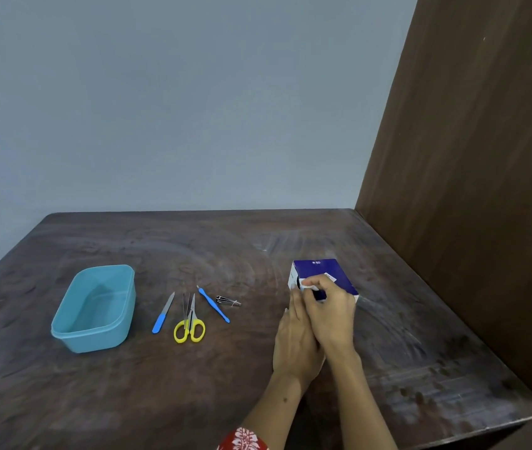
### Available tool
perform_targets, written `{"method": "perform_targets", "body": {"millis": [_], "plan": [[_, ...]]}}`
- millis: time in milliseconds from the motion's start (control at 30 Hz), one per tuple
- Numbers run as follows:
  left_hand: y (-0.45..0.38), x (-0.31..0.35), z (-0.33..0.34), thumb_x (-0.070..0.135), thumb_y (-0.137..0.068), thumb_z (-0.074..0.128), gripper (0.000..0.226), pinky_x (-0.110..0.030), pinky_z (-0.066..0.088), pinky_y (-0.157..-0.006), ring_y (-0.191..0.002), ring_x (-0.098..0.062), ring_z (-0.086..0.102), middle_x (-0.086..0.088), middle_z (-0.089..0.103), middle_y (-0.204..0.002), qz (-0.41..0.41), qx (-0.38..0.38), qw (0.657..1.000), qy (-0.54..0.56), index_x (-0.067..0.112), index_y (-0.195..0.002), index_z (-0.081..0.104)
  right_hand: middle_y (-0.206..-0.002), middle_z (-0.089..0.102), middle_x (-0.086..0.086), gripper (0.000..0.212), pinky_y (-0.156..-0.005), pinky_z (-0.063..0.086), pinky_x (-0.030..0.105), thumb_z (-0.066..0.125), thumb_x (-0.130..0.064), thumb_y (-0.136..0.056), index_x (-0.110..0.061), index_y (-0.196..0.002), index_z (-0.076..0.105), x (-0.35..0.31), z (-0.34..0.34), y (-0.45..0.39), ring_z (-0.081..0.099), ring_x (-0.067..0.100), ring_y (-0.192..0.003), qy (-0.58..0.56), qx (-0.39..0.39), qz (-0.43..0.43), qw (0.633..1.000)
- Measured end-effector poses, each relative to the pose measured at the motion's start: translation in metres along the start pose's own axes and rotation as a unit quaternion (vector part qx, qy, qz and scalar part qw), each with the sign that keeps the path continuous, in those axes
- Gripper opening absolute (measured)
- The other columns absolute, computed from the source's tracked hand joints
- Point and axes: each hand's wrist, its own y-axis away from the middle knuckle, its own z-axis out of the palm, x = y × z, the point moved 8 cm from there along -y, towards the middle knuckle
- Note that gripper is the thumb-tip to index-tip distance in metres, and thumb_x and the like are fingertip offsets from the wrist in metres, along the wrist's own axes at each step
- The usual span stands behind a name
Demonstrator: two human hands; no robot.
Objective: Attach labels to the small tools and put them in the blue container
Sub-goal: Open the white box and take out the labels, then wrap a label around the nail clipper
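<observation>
An empty blue container (94, 308) stands at the left of the dark wooden table (193, 384). To its right lie a blue-handled nail file (162, 314), yellow-handled scissors (190, 323), a blue-handled cuticle tool (213, 304) and a metal nail clipper (227, 301). Further right sits a dark blue and white box (323, 274). My right hand (328, 311) pinches something small and white at the box's near left corner. My left hand (295, 342) lies just under and left of it, fingers straight against the box's white end.
A tall brown wooden panel (472, 190) runs along the table's right edge. A grey-blue wall (177, 108) stands behind the table's far edge. A red patterned sleeve (245, 440) shows at the bottom.
</observation>
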Motion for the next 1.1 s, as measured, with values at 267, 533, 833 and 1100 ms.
{"method": "perform_targets", "body": {"millis": [267,533,833,1100], "plan": [[0.008,-0.007,-0.036,0.029,-0.087,0.054,0.071,-0.012,0.031,-0.105,-0.132,0.000,0.034,0.006,0.031,-0.149,-0.081,0.043,0.969,0.230,0.013,-0.146,0.017,-0.101,0.057,-0.011,0.014,-0.085,0.040,0.020,0.070,-0.008,-0.079,-0.021,-0.081,0.070,-0.015,-0.007,-0.002,0.051,0.008,-0.101,-0.072,0.027,0.033,0.996],[0.016,-0.052,-0.119,0.005,-0.090,0.053,0.020,-0.024,0.047,-0.088,-0.102,-0.019,0.063,-0.001,0.067,-0.101,-0.218,0.139,0.886,0.384,0.008,-0.105,0.065,-0.060,0.059,-0.001,0.012,-0.051,0.042,0.015,0.073,-0.010,-0.078,-0.011,-0.074,0.062,-0.048,0.028,0.022,0.049,0.005,-0.053,-0.346,-0.169,0.165,0.908],[0.045,-0.082,-0.166,-0.003,-0.085,0.060,0.013,-0.025,0.058,-0.064,-0.072,-0.020,0.069,-0.014,0.071,-0.084,-0.235,0.078,0.808,0.535,-0.002,-0.096,0.067,-0.054,0.061,-0.002,0.017,-0.046,0.042,0.017,0.075,-0.001,-0.074,-0.008,-0.068,0.061,-0.076,0.065,0.062,0.051,0.006,-0.045,-0.336,-0.297,0.191,0.873],[0.054,-0.124,-0.156,-0.001,-0.088,0.057,0.012,-0.020,0.052,-0.059,-0.059,-0.009,0.059,-0.010,0.064,-0.076,-0.226,0.006,0.851,0.473,-0.003,-0.096,0.066,-0.062,0.061,0.001,0.007,-0.054,0.049,0.019,0.072,-0.005,-0.077,-0.005,-0.077,0.065,-0.061,0.112,0.091,0.053,0.008,-0.058,-0.349,-0.382,0.231,0.824]]}}
